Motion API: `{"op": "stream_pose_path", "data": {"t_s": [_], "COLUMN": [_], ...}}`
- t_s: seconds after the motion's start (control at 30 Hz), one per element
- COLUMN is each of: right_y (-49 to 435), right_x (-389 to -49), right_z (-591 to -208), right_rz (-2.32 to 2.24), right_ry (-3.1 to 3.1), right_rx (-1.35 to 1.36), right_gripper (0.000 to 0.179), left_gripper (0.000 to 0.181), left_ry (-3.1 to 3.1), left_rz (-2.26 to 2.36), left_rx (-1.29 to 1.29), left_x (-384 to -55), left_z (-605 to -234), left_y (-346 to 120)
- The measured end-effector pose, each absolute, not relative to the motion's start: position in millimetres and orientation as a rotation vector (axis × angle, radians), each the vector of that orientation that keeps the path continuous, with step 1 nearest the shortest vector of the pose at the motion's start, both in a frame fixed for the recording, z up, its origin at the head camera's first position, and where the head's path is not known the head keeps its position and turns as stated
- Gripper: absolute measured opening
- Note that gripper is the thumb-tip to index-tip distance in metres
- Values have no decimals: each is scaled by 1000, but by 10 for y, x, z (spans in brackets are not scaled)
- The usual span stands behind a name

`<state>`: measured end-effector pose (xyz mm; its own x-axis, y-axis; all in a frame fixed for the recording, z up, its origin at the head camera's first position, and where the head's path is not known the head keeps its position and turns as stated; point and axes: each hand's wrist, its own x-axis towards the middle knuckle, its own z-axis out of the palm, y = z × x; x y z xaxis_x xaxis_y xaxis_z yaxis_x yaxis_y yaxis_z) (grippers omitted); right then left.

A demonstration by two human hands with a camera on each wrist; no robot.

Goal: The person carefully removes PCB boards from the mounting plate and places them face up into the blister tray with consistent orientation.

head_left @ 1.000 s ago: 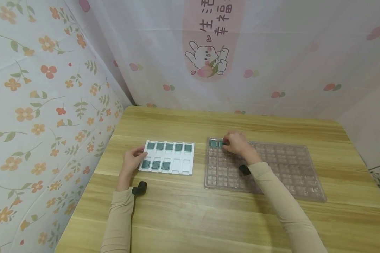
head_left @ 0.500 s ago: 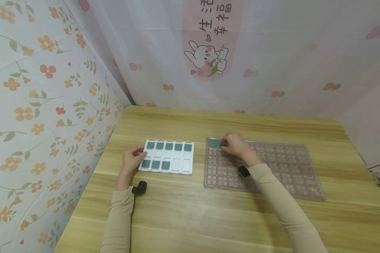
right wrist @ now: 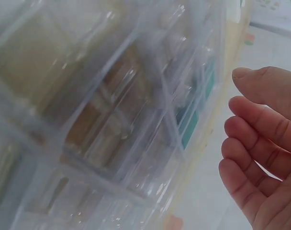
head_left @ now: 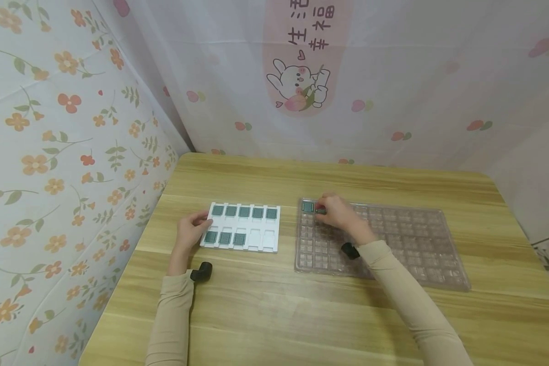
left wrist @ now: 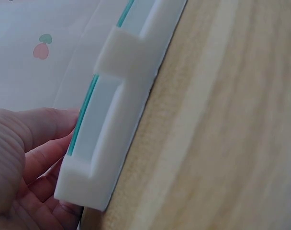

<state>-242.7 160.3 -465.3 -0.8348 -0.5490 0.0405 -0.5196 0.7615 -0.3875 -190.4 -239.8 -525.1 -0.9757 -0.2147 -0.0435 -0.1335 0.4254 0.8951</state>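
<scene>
At the left end of a white plastic tray [head_left: 231,224], my left hand [head_left: 192,233] pinches the edge, thumb above and fingers below. The tray holds several green square chips [head_left: 244,212] in two rows; green edges of chips also show in the left wrist view. My right hand [head_left: 340,213] hovers over the top left corner of a clear compartment tray [head_left: 416,249]. One green chip [head_left: 307,207] lies in the corner compartment, and a second chip [head_left: 321,210] sits beside it, close to my fingertips. In the right wrist view my loosely bent fingers [right wrist: 246,153] hold nothing.
Both trays lie on a wood-grain table [head_left: 256,315], with a strip of table between them. Two pockets at the white tray's lower right have no chip. A black wrist camera [head_left: 202,273] shows at each wrist. Printed curtains [head_left: 393,76] hang behind and to the left.
My right hand has shifted slightly left, and its fingers have come away from the second chip, which now shows in its compartment. My left hand and the white tray have stayed in place.
</scene>
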Motion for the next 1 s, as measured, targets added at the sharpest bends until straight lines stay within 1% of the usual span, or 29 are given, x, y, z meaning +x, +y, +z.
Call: {"op": "stream_pose_path", "data": {"t_s": [0.17, 0.5, 0.73, 1.0], "right_y": [1556, 1483, 1425, 1351], "right_x": [-2400, -2362, -2320, -2304], "right_z": [-4639, -4636, -4627, -4614], "right_rz": [-580, -695, -688, -697], "right_ry": [2890, 2856, 2865, 2872], "right_rx": [-900, -983, -992, -1072], "right_gripper": [17, 17, 17, 16], "left_gripper": [32, 34, 34, 34], "left_ry": [-2589, -2615, -2595, -2593], "left_rz": [-1608, -1594, -1613, -1607], "left_rx": [313, 335, 335, 331], "left_x": [-1897, -1894, -1900, -1904], "left_z": [-5252, -5243, -5254, -5248], "left_y": [-2394, -2389, -2395, -2395]}}
